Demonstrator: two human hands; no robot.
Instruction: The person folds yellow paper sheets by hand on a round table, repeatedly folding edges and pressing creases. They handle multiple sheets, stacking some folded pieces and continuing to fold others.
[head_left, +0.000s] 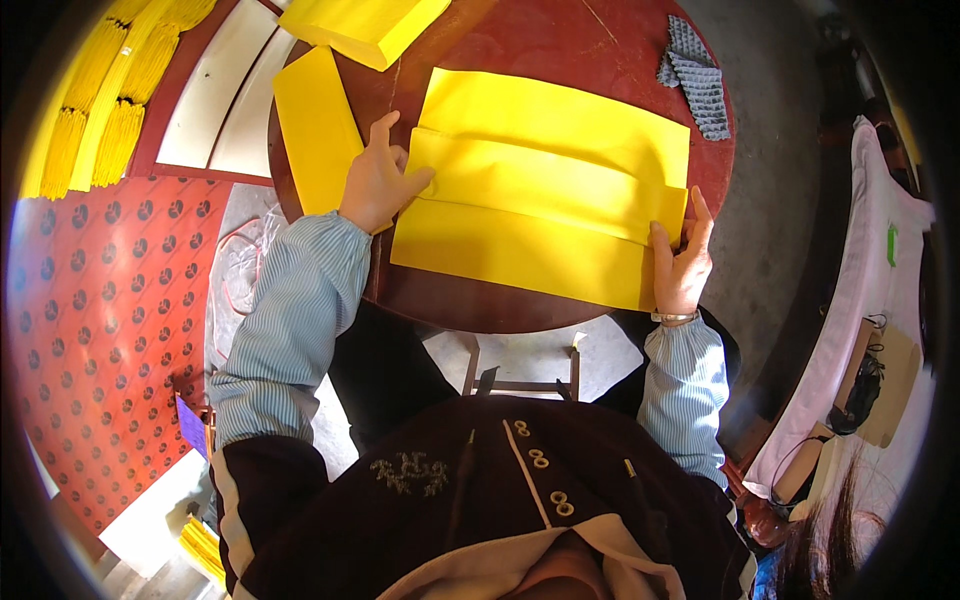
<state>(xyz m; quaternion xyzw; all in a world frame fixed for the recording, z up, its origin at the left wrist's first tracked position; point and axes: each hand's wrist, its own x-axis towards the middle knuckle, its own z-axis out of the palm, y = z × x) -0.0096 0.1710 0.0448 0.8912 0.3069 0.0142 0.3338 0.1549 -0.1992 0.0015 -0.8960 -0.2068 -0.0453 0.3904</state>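
A broad yellow sheet of paper (517, 247) lies in front of me, with a raised, folded-looking band (532, 169) running across its middle. Whether the band is part of the same sheet, I cannot tell. My left hand (379, 176) is at the left end of the band, fingers spread and thumb tip over the paper's edge. At the opposite end, my right hand (684, 259) pinches the band's right edge, thumb on top and fingers partly hidden behind it. Beneath my left hand lies a narrower yellow folded piece (319, 127).
A round red-brown table (525, 37) carries the paper. At its far left is a yellow stack (367, 26); a grey textured cloth (697, 79) lies far right. Bundled yellow pieces (120, 97) fill the upper left. A cardboard box (892, 382) with a black cable sits right.
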